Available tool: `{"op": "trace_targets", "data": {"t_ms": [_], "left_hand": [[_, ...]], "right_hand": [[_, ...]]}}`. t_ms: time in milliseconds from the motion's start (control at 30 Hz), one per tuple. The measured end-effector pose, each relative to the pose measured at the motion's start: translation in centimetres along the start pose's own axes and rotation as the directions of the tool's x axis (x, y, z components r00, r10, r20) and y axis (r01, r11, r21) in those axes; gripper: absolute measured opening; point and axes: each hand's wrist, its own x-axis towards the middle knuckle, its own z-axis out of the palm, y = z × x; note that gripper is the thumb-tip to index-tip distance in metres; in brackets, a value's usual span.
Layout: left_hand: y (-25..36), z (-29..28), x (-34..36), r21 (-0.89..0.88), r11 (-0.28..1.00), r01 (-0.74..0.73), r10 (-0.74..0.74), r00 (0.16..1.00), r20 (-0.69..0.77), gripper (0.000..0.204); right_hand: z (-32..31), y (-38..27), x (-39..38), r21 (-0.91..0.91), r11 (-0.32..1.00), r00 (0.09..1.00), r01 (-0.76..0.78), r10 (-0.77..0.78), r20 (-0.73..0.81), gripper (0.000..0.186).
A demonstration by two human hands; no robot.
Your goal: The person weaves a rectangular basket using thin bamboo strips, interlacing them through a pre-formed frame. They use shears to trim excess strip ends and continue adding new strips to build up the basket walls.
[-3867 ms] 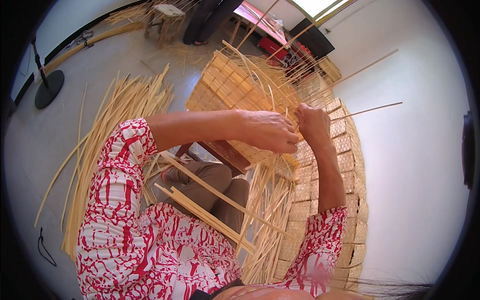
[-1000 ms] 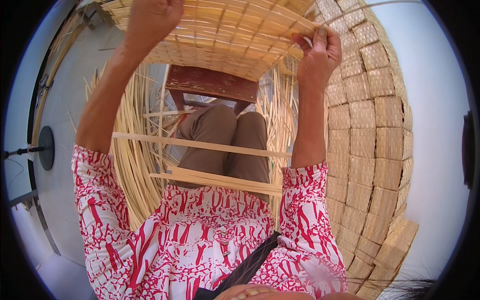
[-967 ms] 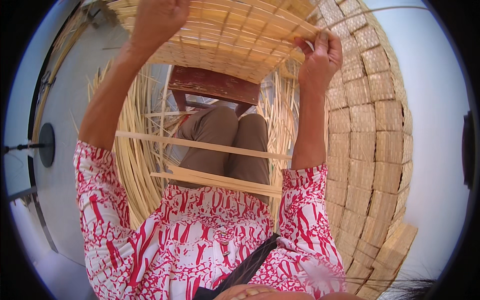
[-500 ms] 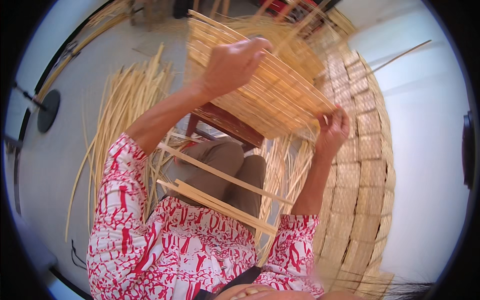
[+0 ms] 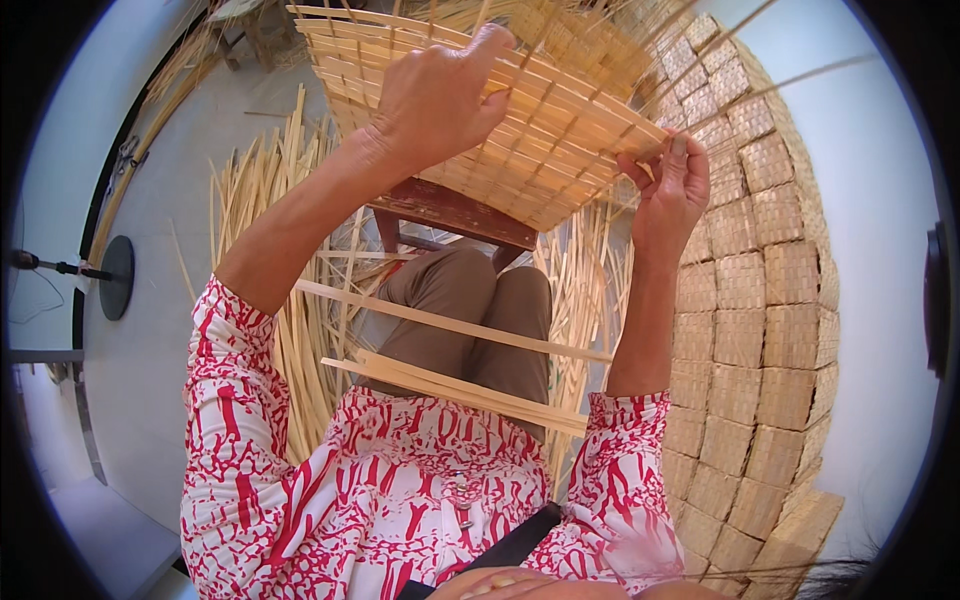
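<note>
Our right grip (image 5: 672, 195), a bare hand, is pinched nearly closed, thumb and fingertips together on the right-hand end of the upper edge of a pale straw-coloured, lattice-woven panel of flat strips (image 5: 570, 150). Our left grip (image 5: 440, 105), bare too, is half curled at the same upper edge, farther left; its thumb lies by the near face, but its other fingers are partly hidden, so we cannot tell how firmly it has hold.

The panel stands tilted in front of us, well above our knees, with thin loose strip ends jutting up beyond its upper edge. Its lower edge overlaps a worn, dark red wooden stool (image 5: 460, 208) in our view; we cannot tell whether the two touch.

Across our brown trousers (image 5: 430, 340) lie one long, flat, pale wooden strip (image 5: 455, 320) and, nearer our waist, a small sheaf of similar strips (image 5: 460, 391). We have loose heaps of pale strips on either side of our legs, a left heap (image 5: 295, 360) and a right heap (image 5: 590, 290).

Farther right, rows of tan woven boxes (image 5: 740, 335) stand against a white wall (image 5: 880, 300). Out to our left, a black round stand base (image 5: 119, 278) rests on the grey floor (image 5: 160, 400).
</note>
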Motion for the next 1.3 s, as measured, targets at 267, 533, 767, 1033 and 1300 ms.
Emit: {"op": "trace_targets", "data": {"t_ms": [267, 533, 767, 1033, 1300], "left_hand": [[0.6, -1.0, 3.1, 0.130, 0.990, 0.063, -0.088, 0.976, 0.200, 0.024], [0.7, -1.0, 3.5, -0.066, 0.987, 0.146, -0.132, 0.975, 0.180, 0.027], [1.3, -1.0, 4.0, -0.066, 0.975, 0.212, -0.192, 0.955, 0.228, 0.020], [-1.3, 1.7, 3.1, -0.082, 0.997, -0.002, 0.007, 0.998, 0.056, 0.027], [0.6, -1.3, 3.1, -0.263, 0.963, 0.054, -0.027, 0.994, 0.105, 0.014]], "right_hand": [[0.6, -0.3, -0.3, -0.007, 1.000, 1.000, 0.025, -0.025, 0.002, 0.023], [0.9, -0.4, -0.7, 0.012, 0.999, 0.999, 0.043, -0.043, 0.010, 0.021], [1.1, -0.5, -0.7, 0.007, 0.999, 0.999, 0.044, -0.044, -0.021, 0.023], [1.1, -0.2, -0.6, -0.031, 1.000, 0.999, 0.002, -0.003, -0.034, 0.022], [0.4, 0.4, -0.4, -0.009, 1.000, 1.000, 0.010, -0.011, -0.019, 0.022]]}}
